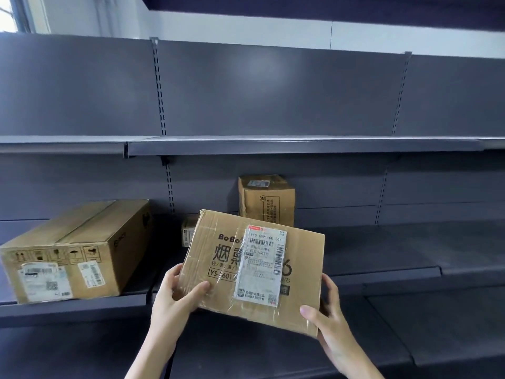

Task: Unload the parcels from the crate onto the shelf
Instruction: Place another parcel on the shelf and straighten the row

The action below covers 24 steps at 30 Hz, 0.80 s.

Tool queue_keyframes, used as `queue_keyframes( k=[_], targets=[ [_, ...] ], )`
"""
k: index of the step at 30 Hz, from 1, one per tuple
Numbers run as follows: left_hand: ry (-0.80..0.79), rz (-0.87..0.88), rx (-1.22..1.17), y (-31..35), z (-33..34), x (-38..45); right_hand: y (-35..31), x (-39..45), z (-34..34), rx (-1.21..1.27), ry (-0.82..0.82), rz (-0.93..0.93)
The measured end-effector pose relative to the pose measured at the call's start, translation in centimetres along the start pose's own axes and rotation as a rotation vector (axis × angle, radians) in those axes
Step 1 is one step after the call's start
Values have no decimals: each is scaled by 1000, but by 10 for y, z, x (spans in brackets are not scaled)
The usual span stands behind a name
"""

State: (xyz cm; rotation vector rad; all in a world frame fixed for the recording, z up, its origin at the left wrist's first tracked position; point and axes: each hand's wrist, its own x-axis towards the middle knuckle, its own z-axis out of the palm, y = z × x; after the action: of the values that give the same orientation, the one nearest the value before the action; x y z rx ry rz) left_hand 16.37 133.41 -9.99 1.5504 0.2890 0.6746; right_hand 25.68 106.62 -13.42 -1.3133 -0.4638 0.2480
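Both hands, left point(179, 292) and right point(332, 317), grip a labelled parcel point(254, 265) by its near corners, fingers point(195, 289) clamped on it, above the shelf's point(382, 272) front edge.

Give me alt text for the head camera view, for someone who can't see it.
Two hands, left and right, hold a flat taped box with a shipping label in front of dark grey shelves. On the middle shelf sit a large box at left, an upright box behind the held one, and a small box mostly hidden.
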Motion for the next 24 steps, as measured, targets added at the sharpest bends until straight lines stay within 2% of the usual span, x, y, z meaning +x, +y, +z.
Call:
queue_keyframes(
  k=[13, 24],
  targets=[
    [-68, -9, -37, -4, 10, 18, 7, 4, -4, -8, 68, 16],
    [-154, -109, -78, -33, 56, -1, 13, -15, -53, -51, 152, 43]
  ],
)
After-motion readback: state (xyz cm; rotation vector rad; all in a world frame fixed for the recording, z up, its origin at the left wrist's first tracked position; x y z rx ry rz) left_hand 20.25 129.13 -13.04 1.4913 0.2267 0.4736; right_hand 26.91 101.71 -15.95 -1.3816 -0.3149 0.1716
